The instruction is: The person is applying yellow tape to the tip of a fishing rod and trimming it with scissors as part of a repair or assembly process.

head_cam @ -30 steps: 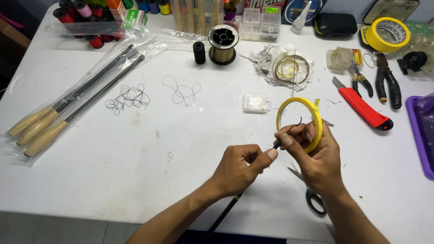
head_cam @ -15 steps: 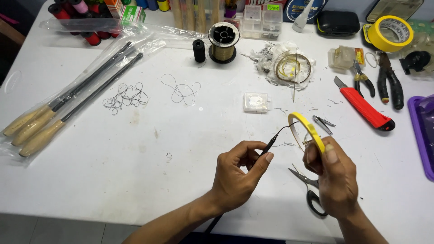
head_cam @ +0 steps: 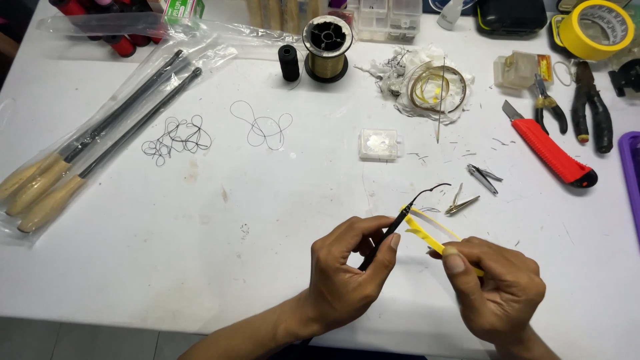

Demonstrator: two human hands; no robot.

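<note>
1. Left hand [head_cam: 347, 280]: fingers closed in a pinch, thumb against forefinger, on a thin black rod [head_cam: 385, 241]. The rod runs up and to the right out of the pinch and ends in a fine dark wire tip [head_cam: 430, 190] that curls over at its far end.
2. Right hand [head_cam: 497, 293]: fingers closed on a strip of yellow tape [head_cam: 427, 235]. Thumb on top; the strip runs from the thumb up and left to meet the rod just above the left pinch. It appears to touch the rod there; whether it has stuck I cannot tell.
3. Both hands hover above the white surface [head_cam: 267, 227], near its front edge.
4. Judged step: binding the wire to the rod end with tape, at the start of the wrap.
5. Judged need for the next move: tape held taut and square to the rod, rod steady or rolled between the left fingers, wire kept in line.
6. Just beyond the hands: small metal clips [head_cam: 473, 190]. Farther right: red utility knife [head_cam: 550, 150], pliers [head_cam: 590, 110], roll of yellow tape [head_cam: 595, 27].
7. Farther back: small clear box [head_cam: 379, 144], spool of gold line [head_cam: 327, 48], loose loops of dark line [head_cam: 261, 127].
8. Far left: wooden-handled rods in a clear bag [head_cam: 80, 153].
</note>
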